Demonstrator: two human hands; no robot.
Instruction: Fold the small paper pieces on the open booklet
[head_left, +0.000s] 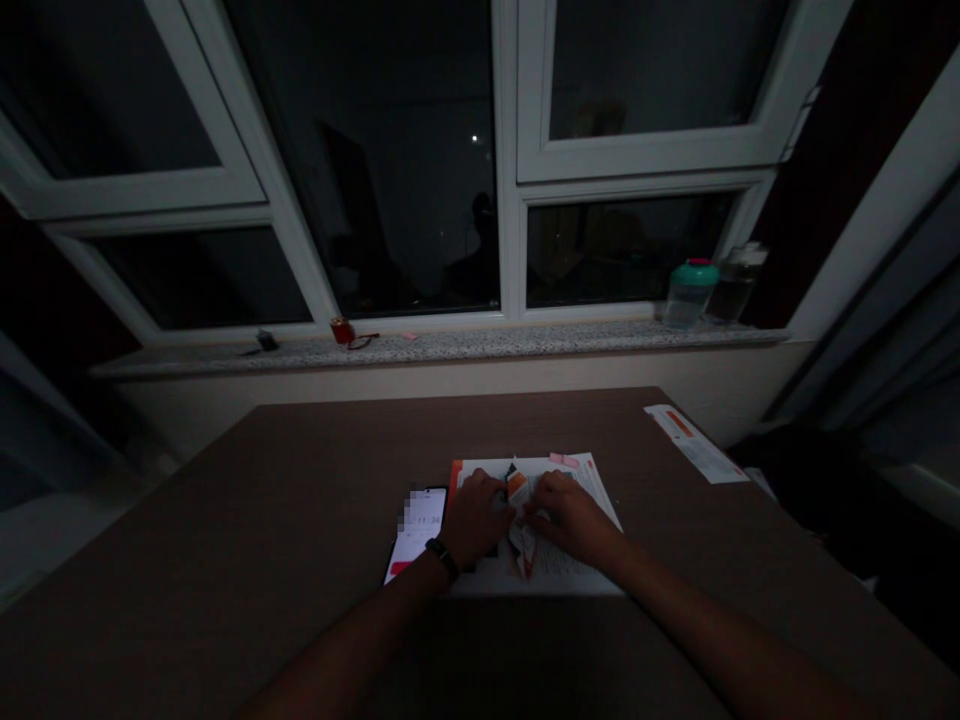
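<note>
Crumpled paper (517, 500) with orange print stood bunched between the two hands, at the middle of a printed white sheet (592, 560) laid flat on a dark wooden table (225, 520). At the far left of the work, a smartphone (416, 530) was left lying face up just beside the sheet, its screen lit and partly pixelated. A black wristband (442, 558) was worn on the left wrist, and the left hand (480, 518) was curled over the paper's left side, its fingers pressed together and turned down. The right hand (570, 515) was set against the other side, its fingers similarly bunched and close to the left hand. Whether the paper was truly pinched could not be told, as the fingertips were hidden in dim light. A low, close hold was thus kept over the sheet. Further right, a pink paper slip (564, 460) was placed at the sheet's far edge, and a printed leaflet (694, 442) was laid near the table's corner.
</note>
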